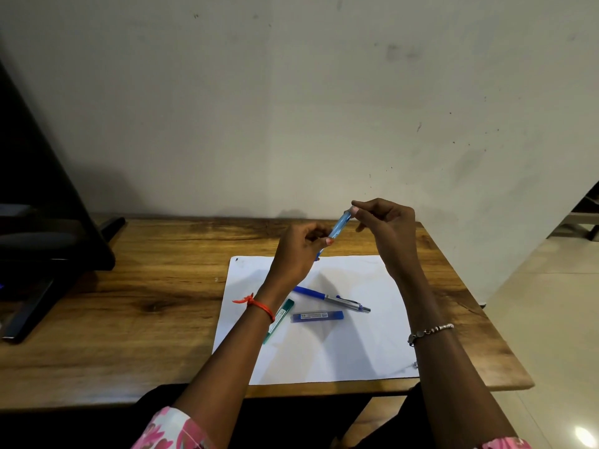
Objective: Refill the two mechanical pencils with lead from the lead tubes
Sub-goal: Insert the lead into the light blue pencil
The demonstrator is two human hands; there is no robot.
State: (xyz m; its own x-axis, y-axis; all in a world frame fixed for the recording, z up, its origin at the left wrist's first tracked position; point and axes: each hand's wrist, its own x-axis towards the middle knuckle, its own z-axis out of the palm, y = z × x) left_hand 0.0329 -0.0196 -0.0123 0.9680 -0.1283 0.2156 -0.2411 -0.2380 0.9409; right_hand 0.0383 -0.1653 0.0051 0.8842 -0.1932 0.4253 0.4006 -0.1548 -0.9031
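Wooden tabletop (155,286) set against a plain pale wall, with a dark stand at its left end; one white paper sheet (356,351) laid on it as a work mat, presumably so that fine leads and small parts show up against it. Item one: light blue mechanical pencil (339,225), raised above the far edge of the sheet and tilted, upper end toward the right. The left hand (299,251) is closed round its lower barrel to steady it; the right hand (387,231) pinches the upper end between fingertips, a grip that suggests the cap is being pulled off or a lead fed in, though which cannot be told, and no lead is visible at this size. Item two: dark blue mechanical pencil with silver upper half (330,299), lying on the sheet, untouched, between the forearms. Item three: blue lead tube (317,316), flat on the sheet just in front of the second pencil. Item four: green lead tube (279,319), lying diagonally on the sheet, partly hidden under the left wrist. Both tubes rest within easy reach of either hand. Judged status: first pencil in hand, second pencil not yet begun. Wrists carry an orange thread (left) and a beaded bracelet (right).
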